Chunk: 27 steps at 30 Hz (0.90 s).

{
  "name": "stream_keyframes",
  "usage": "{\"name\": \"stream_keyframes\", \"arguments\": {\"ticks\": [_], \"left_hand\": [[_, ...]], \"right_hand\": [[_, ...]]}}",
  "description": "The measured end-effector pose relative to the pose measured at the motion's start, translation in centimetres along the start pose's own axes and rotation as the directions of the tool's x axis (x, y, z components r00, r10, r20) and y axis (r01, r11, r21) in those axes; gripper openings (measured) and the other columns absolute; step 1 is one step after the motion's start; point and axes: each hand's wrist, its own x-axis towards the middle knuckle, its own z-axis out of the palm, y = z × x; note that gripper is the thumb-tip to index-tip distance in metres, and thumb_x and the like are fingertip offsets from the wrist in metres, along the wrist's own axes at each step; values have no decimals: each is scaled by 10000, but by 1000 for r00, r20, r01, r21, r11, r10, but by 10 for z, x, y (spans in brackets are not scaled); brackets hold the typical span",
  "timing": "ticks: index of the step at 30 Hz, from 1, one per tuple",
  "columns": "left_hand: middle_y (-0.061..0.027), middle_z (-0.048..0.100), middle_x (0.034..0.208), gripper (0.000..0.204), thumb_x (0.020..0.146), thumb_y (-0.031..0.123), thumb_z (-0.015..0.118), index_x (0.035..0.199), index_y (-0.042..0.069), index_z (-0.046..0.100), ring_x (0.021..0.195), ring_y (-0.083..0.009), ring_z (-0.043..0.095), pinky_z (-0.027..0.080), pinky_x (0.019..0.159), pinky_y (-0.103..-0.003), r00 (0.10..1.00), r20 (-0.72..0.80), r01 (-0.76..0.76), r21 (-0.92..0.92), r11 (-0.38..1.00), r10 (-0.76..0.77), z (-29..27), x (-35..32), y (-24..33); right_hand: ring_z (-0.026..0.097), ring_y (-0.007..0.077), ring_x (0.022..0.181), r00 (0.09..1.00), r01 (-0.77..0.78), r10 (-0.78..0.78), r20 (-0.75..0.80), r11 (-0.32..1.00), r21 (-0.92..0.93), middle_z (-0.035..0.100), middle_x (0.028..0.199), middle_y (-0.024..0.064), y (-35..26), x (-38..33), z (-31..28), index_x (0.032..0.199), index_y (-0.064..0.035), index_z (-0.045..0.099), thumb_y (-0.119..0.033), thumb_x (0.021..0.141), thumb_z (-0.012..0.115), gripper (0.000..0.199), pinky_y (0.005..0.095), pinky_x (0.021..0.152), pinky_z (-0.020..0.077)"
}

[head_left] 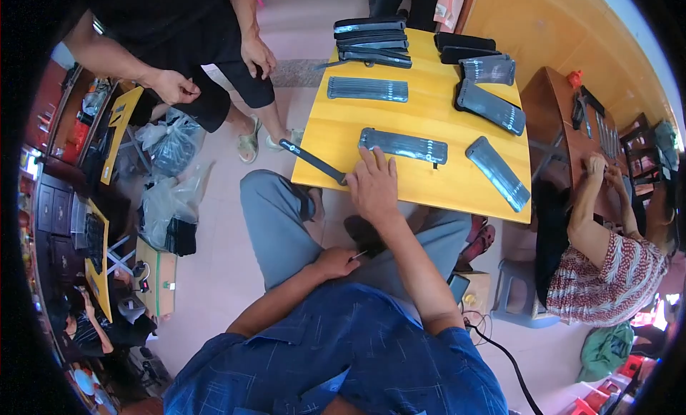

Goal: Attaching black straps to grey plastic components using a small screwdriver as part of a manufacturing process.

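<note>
My left hand (pixel 336 263) rests above my lap, its fingers curled round a slim metal tool (pixel 357 256), of which only a short tip shows. On the yellow table, my right hand (pixel 374 185) lies with fingers stretched out. Its fingertips touch the near edge of a flat black case (pixel 404 145) with a shiny front. Beside the thumb is one end of a black strap (pixel 314 162) with pale print, its other end sticking out past the table's left edge. Farther back lies a similar shiny case (pixel 367 89); another, slanted case (pixel 498 173) is at the right.
Stacked black cases (pixel 370 40) stand at the back of the yellow table (pixel 336 132), with more cases (pixel 490 107) at its right. A person (pixel 193 43) stands at the far left. Another person (pixel 600 265) works at a brown table on the right. Plastic bags (pixel 171 200) sit on the floor.
</note>
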Motion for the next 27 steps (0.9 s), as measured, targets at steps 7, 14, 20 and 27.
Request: {"name": "stream_keyframes", "arguments": {"ticks": [7, 14, 20, 27], "left_hand": [[-227, 725, 965, 388, 959, 418, 591, 1053, 64, 720, 923, -457, 682, 531, 819, -581, 999, 4, 40, -32, 999, -40, -5, 5, 11], [-213, 722, 1123, 422, 997, 426, 579, 1282, 128, 668, 1031, -442, 685, 543, 903, -564, 957, 208, 212, -20, 977, -203, -10, 10, 25], [-215, 721, 1055, 359, 972, 388, 614, 1142, 88, 716, 985, -425, 691, 546, 862, -548, 986, 52, 164, -96, 982, -160, -12, 7, 33], [-209, 727, 1055, 348, 981, 376, 597, 1175, 107, 701, 972, -418, 698, 546, 841, -541, 991, 27, 132, -282, 950, -130, 3, 13, 21]], "right_hand": [[422, 434, 1438, 1000, 13, -14, 23, 999, 51, 502, 1527, 183, 3, -6, -3, 1092, -41, 602, -309, 947, 669, 312, 649, 1169, 303], [390, 437, 1466, 991, -32, 15, 129, 991, 128, 476, 1538, 185, 3, -2, -13, 1070, -58, 604, -300, 918, 705, 304, 667, 1166, 282], [377, 438, 1475, 980, -100, 58, 193, 971, 217, 456, 1561, 192, 2, 3, -24, 1062, -61, 617, -307, 909, 714, 306, 651, 1178, 263], [379, 439, 1476, 966, -141, 78, 248, 959, 248, 424, 1592, 206, 6, 6, -28, 1066, -63, 620, -323, 900, 719, 324, 625, 1188, 250]]}}
